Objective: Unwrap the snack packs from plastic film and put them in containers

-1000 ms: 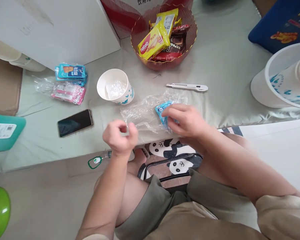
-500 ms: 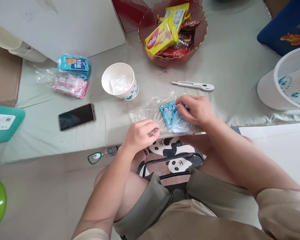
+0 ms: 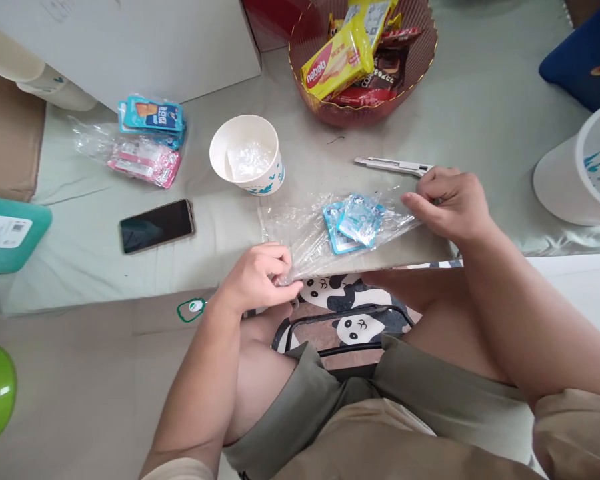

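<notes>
Left hand [image 3: 260,277] curled, thumb and fingertips pinching the near-left corner of a clear plastic bag [image 3: 300,233]. Right hand [image 3: 447,203] pinches the bag's right edge, the film drawn flat between the two. Bag lies at the near edge of the cloth-covered table [image 3: 480,113], with blue sachets [image 3: 355,223] showing through it, overlapping. White utility knife [image 3: 393,165] just beyond the right hand. Paper cup [image 3: 247,157] far-left of the bag, crumpled plastic inside. Phone [image 3: 157,225] left, face up. Red bowl [image 3: 430,60] of snack packs at far centre.
</notes>
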The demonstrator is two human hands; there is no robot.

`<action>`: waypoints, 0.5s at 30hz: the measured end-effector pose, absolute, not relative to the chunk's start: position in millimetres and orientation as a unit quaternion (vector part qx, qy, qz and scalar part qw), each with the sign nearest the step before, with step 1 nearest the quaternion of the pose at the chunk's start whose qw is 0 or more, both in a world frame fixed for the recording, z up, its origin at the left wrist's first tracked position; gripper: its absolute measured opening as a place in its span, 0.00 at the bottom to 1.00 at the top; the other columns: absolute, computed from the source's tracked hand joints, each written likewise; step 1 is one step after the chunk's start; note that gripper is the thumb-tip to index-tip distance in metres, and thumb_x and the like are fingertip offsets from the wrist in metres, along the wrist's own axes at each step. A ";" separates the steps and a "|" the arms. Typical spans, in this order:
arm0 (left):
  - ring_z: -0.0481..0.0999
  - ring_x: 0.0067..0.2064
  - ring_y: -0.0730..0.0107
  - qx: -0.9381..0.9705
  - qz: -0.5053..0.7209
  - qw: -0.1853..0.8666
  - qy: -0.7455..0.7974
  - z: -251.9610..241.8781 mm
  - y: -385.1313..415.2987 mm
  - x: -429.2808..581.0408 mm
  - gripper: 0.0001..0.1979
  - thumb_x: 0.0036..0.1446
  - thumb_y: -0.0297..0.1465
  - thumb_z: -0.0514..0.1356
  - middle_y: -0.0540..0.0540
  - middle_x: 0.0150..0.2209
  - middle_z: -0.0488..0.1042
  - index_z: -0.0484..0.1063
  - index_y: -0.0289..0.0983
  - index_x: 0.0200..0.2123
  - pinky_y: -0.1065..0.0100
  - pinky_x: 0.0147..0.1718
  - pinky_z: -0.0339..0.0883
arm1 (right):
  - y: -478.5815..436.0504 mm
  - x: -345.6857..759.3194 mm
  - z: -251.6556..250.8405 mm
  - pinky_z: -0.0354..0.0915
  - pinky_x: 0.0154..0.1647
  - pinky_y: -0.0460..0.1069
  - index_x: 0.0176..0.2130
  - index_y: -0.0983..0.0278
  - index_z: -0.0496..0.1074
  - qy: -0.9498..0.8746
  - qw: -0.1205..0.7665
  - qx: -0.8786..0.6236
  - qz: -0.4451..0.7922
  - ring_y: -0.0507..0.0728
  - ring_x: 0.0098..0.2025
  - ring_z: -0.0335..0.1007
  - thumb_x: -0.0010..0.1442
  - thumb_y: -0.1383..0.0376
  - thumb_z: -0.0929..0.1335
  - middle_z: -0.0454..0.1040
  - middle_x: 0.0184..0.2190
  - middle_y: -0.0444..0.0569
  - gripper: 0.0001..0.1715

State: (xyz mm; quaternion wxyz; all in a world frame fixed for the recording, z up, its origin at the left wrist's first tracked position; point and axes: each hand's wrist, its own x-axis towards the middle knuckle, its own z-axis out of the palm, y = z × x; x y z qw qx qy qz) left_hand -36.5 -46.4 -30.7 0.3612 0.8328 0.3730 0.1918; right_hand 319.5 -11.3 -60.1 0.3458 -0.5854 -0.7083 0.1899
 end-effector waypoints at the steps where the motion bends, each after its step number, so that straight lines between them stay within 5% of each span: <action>1: 0.68 0.23 0.74 0.826 0.181 0.395 0.360 -29.8 -45.5 -38.3 0.20 0.53 0.31 0.63 0.51 0.22 0.70 0.59 0.39 0.14 0.69 0.25 0.62 | -11.5 319.8 -59.3 0.65 0.35 0.57 0.16 0.58 0.56 -0.682 0.357 -0.615 0.172 0.57 0.25 0.64 0.61 0.50 0.69 0.59 0.16 0.44 0.30; 4: 0.76 0.27 0.69 0.799 0.254 0.390 0.381 -31.3 -38.5 -39.4 0.18 0.62 0.36 0.58 0.47 0.25 0.77 0.69 0.40 0.19 0.67 0.28 0.70 | -10.9 314.6 -54.1 0.65 0.35 0.57 0.24 0.57 0.66 -0.613 0.406 -0.668 0.117 0.58 0.27 0.67 0.64 0.54 0.67 0.67 0.21 0.47 0.19; 7: 0.82 0.46 0.57 0.785 0.335 0.190 0.486 -40.8 -25.8 -34.3 0.05 0.57 0.33 0.64 0.41 0.43 0.82 0.78 0.39 0.35 0.57 0.49 0.75 | -10.9 303.5 -50.6 0.68 0.45 0.60 0.38 0.57 0.73 -0.696 0.428 -0.566 0.112 0.63 0.40 0.74 0.63 0.54 0.65 0.77 0.36 0.53 0.12; 10: 0.72 0.65 0.47 0.797 0.270 0.114 0.528 -54.2 -12.2 -28.1 0.28 0.49 0.29 0.70 0.36 0.63 0.73 0.75 0.38 0.55 0.48 0.65 0.66 | -14.0 292.3 -53.0 0.64 0.57 0.65 0.46 0.58 0.75 -0.824 0.337 -0.429 0.152 0.67 0.54 0.72 0.56 0.54 0.68 0.77 0.51 0.54 0.20; 12: 0.74 0.62 0.52 0.797 0.243 0.121 0.540 -60.6 -5.8 -25.2 0.19 0.54 0.28 0.66 0.38 0.59 0.76 0.77 0.39 0.51 0.51 0.63 0.68 | -16.7 287.8 -56.1 0.61 0.61 0.67 0.48 0.57 0.76 -0.849 0.268 -0.426 0.164 0.69 0.59 0.69 0.54 0.58 0.69 0.76 0.57 0.54 0.21; 15: 0.80 0.50 0.60 0.769 0.285 0.126 0.559 -61.9 -2.7 -22.1 0.07 0.60 0.26 0.58 0.43 0.44 0.82 0.77 0.39 0.37 0.58 0.54 0.73 | -18.1 286.2 -59.2 0.64 0.58 0.65 0.42 0.57 0.78 -0.814 0.263 -0.488 0.174 0.67 0.57 0.72 0.58 0.62 0.67 0.78 0.53 0.53 0.12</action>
